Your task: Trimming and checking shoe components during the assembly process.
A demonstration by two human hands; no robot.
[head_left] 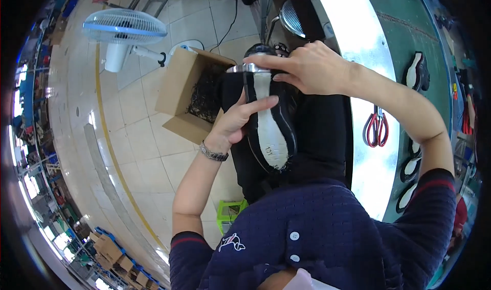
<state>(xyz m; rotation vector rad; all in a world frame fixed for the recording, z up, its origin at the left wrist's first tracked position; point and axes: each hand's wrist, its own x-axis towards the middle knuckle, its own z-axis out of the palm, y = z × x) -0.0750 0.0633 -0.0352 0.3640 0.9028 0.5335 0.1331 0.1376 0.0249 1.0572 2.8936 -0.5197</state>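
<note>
A black shoe (291, 131) lies upside down over my lap, its white sole (271, 129) facing up and its rounded end towards me. My left hand (240, 117) is closed around the shoe's left side, with the thumb across the narrow middle of the sole. At the far end, my right hand (307, 67) reaches in from the right. Its index finger lies along a shiny metal piece (249, 68) that crosses the shoe, and its thumb is below. What kind of piece this is, I cannot make out. Dark frayed bits (280, 167) show at the near end of the sole.
An open cardboard box (176, 83) with black scraps stands left of my lap, beyond it a fan (125, 29). On the metal ledge (371, 182) at right lie red-handled scissors (377, 129). More shoes (415, 75) sit on the green belt (404, 31). A green basket (225, 218) is at lower left.
</note>
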